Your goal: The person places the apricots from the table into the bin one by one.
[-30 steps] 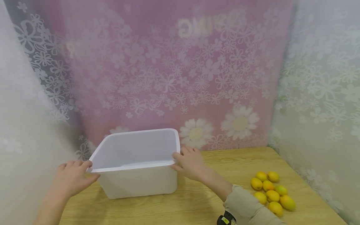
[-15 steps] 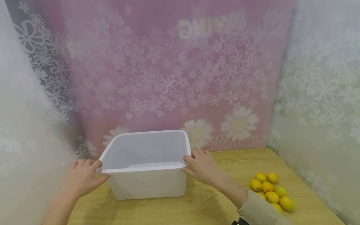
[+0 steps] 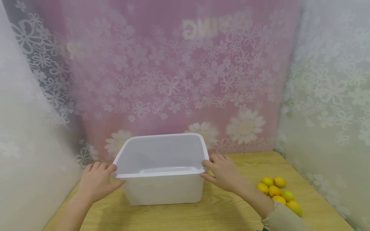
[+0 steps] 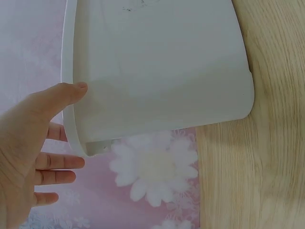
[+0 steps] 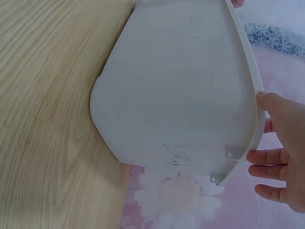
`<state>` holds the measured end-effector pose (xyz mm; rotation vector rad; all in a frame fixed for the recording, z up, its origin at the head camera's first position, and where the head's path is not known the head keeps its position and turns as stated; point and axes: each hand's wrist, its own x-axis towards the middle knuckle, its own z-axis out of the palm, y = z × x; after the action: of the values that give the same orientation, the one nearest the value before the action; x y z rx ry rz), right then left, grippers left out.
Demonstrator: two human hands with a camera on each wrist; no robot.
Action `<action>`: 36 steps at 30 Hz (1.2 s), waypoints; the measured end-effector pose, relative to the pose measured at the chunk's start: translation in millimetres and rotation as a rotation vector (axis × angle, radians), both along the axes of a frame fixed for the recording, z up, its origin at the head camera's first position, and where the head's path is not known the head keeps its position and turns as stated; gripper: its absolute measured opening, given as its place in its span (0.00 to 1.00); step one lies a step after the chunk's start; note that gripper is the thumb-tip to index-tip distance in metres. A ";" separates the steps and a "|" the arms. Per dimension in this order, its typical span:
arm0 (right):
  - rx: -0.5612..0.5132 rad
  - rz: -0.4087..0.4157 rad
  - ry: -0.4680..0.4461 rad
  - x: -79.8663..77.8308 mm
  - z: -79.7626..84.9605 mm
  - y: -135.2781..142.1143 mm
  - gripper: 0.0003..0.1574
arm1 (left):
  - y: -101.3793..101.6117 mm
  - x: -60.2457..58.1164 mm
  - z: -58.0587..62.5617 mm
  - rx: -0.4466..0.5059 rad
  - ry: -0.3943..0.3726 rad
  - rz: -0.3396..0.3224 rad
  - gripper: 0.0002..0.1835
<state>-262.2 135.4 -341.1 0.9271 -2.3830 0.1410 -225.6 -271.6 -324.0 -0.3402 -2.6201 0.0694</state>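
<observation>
A white plastic bin [image 3: 164, 189] with a broad rim stands upright on the wooden table, and no contents show inside it. My left hand [image 3: 96, 181] pinches the rim at the near left corner; in the left wrist view its thumb lies on the outer wall below the rim. At the near right corner my right hand [image 3: 224, 171] pinches the rim in the same way, thumb under the lip. Both wrist views show the bin's outer wall close up, with small dark scuffs on it in the right wrist view. Several yellow mangoes [image 3: 274, 191] lie in a group to the right.
The wooden table [image 3: 162, 218] reaches back to a pink floral curtain [image 3: 179, 80]. Pale flowered sheets hang at the left [image 3: 31, 154] and at the right [image 3: 332, 112]. My right sleeve [image 3: 284, 219] covers part of the mango group.
Both hands have moved the bin to the right across the table, keeping their grip on its rim. The right forearm has come over the nearest mangoes, hiding some of them.
</observation>
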 end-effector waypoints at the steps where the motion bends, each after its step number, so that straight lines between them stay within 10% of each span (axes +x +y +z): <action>1: -0.002 0.000 -0.002 0.3 0.1 3.0 0.19 | 2.6 0.1 0.1 -0.001 0.002 -0.004 0.23; 36: -0.054 -0.062 -0.011 25.5 0.2 79.4 0.18 | 80.9 11.4 -6.4 -0.069 0.095 -0.020 0.27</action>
<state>-236.7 214.8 -340.9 0.8282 -2.4032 0.1860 -214.2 -190.7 -330.3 -0.3781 -2.5241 0.1654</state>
